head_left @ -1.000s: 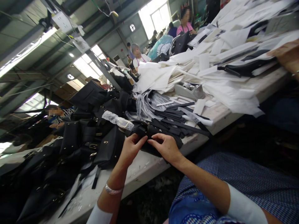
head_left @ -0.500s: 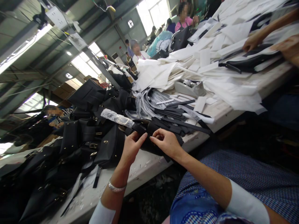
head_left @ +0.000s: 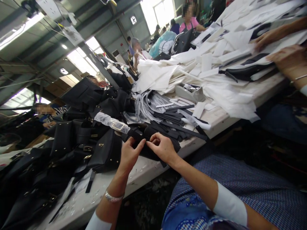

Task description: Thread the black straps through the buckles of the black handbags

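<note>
The left hand (head_left: 130, 155) and the right hand (head_left: 163, 148) meet over a black bag (head_left: 147, 153) at the near side of the bench (head_left: 141, 167), thumb tips almost touching above its middle. Each is clamped on the bag, thumb against fingers, the right one in a tight pinch and the left one around a thicker part. The bag's long axis runs crosswise from just beyond the left hand to just past the right hand, dropping toward the right in the tilted view; its dark surface blends with the shadow, so which end is its opening is hard to tell. From beside the left hand's fingers a plastic-wrapped strap (head_left: 109, 122) points up, away and leftward, its long axis nearly straight, with a gold-coloured buckle (head_left: 118, 126) under the film. To the left of the left hand, a finished-looking black bag with gold-coloured studs (head_left: 104, 153) sits near, at the edge of a heap of other bags (head_left: 63, 143). Just beyond the right hand lie black strips (head_left: 168, 119), mostly slanting down to the right, then a grey dispenser (head_left: 196, 94) and white sheets (head_left: 158, 76) farther out. Well to the right, a co-worker's hands (head_left: 287, 60) rest over more sheets.
</note>
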`<state>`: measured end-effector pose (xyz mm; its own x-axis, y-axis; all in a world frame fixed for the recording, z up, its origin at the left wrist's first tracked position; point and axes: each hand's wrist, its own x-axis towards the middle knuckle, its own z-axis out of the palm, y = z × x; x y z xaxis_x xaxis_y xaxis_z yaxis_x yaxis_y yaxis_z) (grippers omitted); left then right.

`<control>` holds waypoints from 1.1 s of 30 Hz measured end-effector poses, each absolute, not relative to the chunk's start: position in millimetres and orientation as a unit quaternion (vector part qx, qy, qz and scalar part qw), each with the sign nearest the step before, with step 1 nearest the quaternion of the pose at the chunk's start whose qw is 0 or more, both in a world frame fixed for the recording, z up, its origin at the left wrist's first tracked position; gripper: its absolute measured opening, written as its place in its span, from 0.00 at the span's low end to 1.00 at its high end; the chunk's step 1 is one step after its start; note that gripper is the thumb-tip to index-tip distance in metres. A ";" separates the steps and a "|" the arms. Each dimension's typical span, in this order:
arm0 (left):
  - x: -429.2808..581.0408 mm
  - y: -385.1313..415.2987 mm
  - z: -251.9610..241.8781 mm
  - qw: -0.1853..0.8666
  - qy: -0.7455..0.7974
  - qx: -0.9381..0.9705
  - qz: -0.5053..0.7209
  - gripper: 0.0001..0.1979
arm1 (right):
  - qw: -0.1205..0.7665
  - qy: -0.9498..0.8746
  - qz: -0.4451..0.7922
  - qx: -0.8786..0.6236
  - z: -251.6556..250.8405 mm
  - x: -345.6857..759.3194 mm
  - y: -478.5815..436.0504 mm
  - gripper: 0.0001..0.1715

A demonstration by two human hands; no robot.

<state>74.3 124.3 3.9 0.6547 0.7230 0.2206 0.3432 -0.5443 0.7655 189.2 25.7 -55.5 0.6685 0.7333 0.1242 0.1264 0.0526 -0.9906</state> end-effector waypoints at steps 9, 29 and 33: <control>48.5 123.5 -7.8 0.372 0.391 0.791 0.290 0.22 | 0.595 -0.423 0.239 -0.640 -75.3 231.2 3.4 0.13; 14.5 143.9 -16.2 0.354 0.438 0.769 0.303 0.21 | 0.279 -0.489 0.184 -0.806 -86.8 252.9 161.4 0.19; 20.9 147.3 -11.9 0.357 0.417 0.786 0.284 0.18 | 0.207 -0.487 0.221 -0.819 -79.5 255.0 185.4 0.15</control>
